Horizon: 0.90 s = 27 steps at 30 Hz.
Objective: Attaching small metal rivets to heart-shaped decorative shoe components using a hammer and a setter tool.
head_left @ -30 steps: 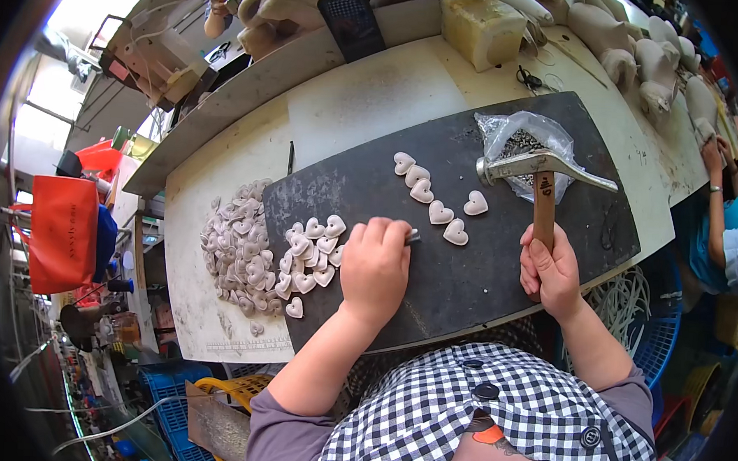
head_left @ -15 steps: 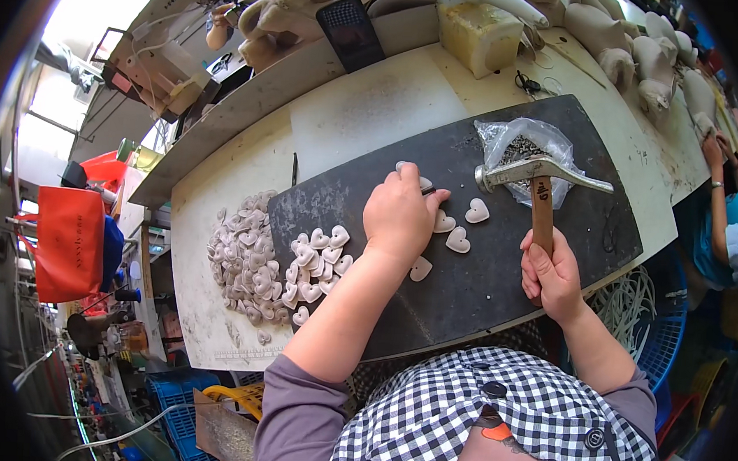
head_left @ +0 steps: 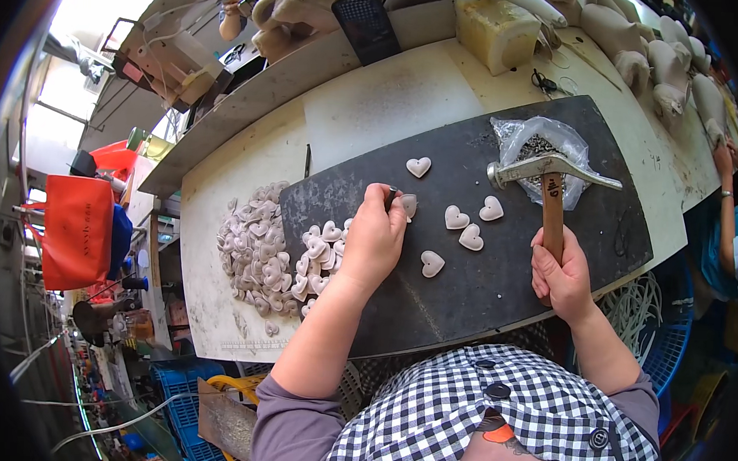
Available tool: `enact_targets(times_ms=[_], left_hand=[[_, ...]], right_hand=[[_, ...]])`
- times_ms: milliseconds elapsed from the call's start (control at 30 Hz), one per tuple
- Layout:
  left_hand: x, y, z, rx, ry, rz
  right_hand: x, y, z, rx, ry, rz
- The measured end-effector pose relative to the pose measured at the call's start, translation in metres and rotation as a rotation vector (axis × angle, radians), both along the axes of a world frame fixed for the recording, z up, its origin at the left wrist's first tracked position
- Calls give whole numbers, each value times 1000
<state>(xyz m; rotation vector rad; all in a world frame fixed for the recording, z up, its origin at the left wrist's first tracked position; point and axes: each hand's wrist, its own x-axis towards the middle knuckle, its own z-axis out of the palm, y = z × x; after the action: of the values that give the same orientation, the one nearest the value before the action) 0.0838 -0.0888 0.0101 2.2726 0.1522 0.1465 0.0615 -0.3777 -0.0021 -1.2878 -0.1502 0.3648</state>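
1. One long pale worktop bench [head_left: 366, 115] carries everything and runs from 7 o'clock up to 2 o'clock.
2. One dark slate-grey rectangular work mat [head_left: 499, 277] lies on the bench at the centre of the view.
3. One large heap of pale pinkish-white heart-shaped pieces [head_left: 257, 246] sits at the mat's 9 o'clock edge, spilling from bench onto mat; too many to count.
4. One clear plastic bag of small dark nails [head_left: 537, 147] rests on the mat at 1 o'clock.
5. One steel-headed hammer with a wooden handle [head_left: 552, 197] stands upright over the mat; the right hand [head_left: 560, 276] has its grip wrapped fully round the handle's lower end.
6. Five single hearts lie apart on the mat: one at 12 o'clock [head_left: 419, 166], three clustered at centre [head_left: 470, 225], and one just below [head_left: 432, 263].
7. The left hand [head_left: 374, 239] has a narrow grip pinching one more heart [head_left: 408, 204] against the mat, with a small dark object I cannot identify at its fingertips.
8. Since half a second ago the left hand has drawn back toward 9 o'clock, uncovering the loose hearts; the hammer has stayed almost where it was.
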Motion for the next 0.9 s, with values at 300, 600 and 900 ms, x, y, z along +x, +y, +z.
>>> enact_targets(times_ms=[300, 600, 900], left_hand=[[-29, -3, 8, 247, -113, 9], [35, -13, 18, 250, -98, 15], [35, -3, 23, 437, 42, -4]], right_hand=[[1, 2, 0, -31, -19, -39], [0, 5, 3, -70, -4, -27], [0, 5, 2, -55, -10, -50]])
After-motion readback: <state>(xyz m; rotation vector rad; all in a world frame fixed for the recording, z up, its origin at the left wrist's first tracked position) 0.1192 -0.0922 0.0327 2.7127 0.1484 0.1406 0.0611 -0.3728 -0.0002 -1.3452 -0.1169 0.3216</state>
